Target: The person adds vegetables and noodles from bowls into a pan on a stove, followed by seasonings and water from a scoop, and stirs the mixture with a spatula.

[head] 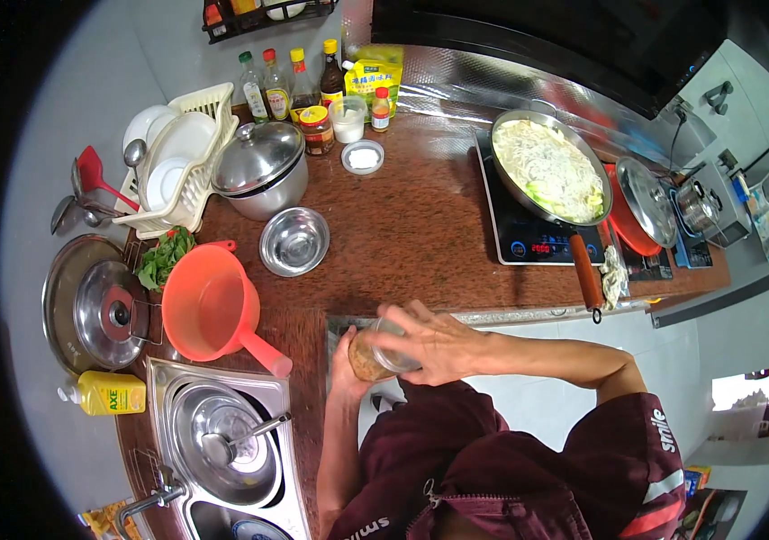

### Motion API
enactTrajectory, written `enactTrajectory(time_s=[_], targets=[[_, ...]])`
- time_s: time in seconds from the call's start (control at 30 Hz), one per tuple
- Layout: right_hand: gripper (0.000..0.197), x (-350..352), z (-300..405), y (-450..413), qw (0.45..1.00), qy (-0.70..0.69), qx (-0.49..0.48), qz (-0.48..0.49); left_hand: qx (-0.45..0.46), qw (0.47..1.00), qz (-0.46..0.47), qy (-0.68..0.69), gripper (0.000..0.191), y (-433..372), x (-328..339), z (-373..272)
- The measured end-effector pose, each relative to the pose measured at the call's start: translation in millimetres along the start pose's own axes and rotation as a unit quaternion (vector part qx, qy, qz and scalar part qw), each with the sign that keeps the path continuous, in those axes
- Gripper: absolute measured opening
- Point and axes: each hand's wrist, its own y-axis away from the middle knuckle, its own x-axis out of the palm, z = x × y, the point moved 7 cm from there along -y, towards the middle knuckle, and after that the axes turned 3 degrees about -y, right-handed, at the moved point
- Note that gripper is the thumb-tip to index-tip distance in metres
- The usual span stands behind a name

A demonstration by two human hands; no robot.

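A clear jar (pixel 365 356) with brown, grainy contents is tilted in front of my body, just off the counter's front edge. My left hand (pixel 346 371) wraps around its lower part. Over its clear top, my right hand (pixel 425 341) is spread with the fingers around the rim, slightly blurred. Whether the lid is loose cannot be seen. On the counter beyond lies a small steel bowl (pixel 295 241). To the right, a frying pan (pixel 546 169) full of pale shredded food and green pieces sits on a lit induction cooker (pixel 530 251).
The pan's wooden handle (pixel 585 273) juts past the counter edge. At left are a red plastic dipper (pixel 205 304), leafy greens (pixel 165 260) and a lidded steel pot (pixel 263 169). A sink (pixel 161 385) holds a basin and ladle. Seasoning bottles (pixel 276 91) line the back wall.
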Motion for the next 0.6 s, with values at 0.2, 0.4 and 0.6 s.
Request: enactTrajectory(time_s=[0.2,0.4,0.6], targets=[[0.073,-52.6,21.4,5.2,0.965,0.09,-0.165,-0.183,0.019,0.981,0.186,0.056,0.053,2.0,-12.7,-1.5],[0.085,-5.8,-138.3,-4.8,0.969,0.002,0.194,-0.15,0.015,0.961,0.24,0.139,0.05,25.9,48.1,-26.8],[0.077,48.3,-190.5,-9.0,0.955,0.096,0.223,-0.172,0.126,0.946,0.299,0.021,0.051,112.1,147.9,-63.9]])
